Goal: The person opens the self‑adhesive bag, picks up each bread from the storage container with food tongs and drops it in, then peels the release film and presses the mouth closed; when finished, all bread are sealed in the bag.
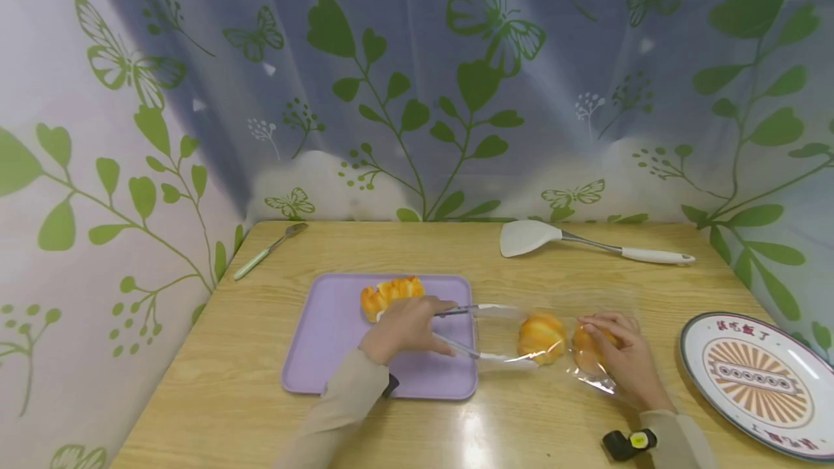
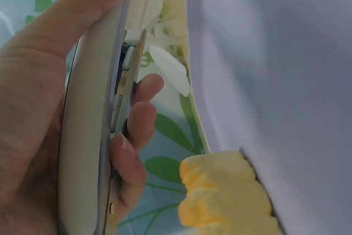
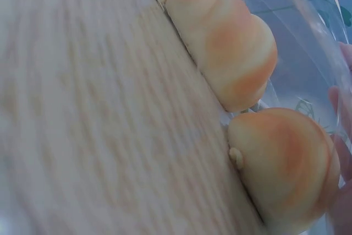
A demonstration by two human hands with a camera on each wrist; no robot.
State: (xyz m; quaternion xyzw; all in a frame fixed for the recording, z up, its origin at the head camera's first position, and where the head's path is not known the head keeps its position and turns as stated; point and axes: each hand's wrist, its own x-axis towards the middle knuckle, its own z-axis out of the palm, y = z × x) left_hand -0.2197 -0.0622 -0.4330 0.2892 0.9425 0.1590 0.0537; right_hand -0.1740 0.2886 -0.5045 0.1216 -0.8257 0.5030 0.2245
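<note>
My left hand (image 1: 407,328) grips a pair of tongs (image 2: 91,119) with pale handles, their arms spread apart. The tongs' far ends reach across the right rim of a purple tray (image 1: 326,353) towards a round bread roll (image 1: 542,337). This roll and a second bread roll (image 3: 286,169) lie side by side in a clear plastic bag (image 1: 602,383) on the table. My right hand (image 1: 625,360) holds the bag at the second roll, thumb and fingers against the plastic. A ridged bread loaf (image 1: 391,292) lies on the tray, partly behind my left hand.
Behind the bag, a white spatula (image 1: 528,237) lies along the table's back edge. A fork-like utensil with a green handle (image 1: 254,264) rests at the back left. At the right edge sits a large patterned plate (image 1: 704,411). Leaf-printed curtains (image 1: 417,114) surround the wooden table (image 1: 215,382).
</note>
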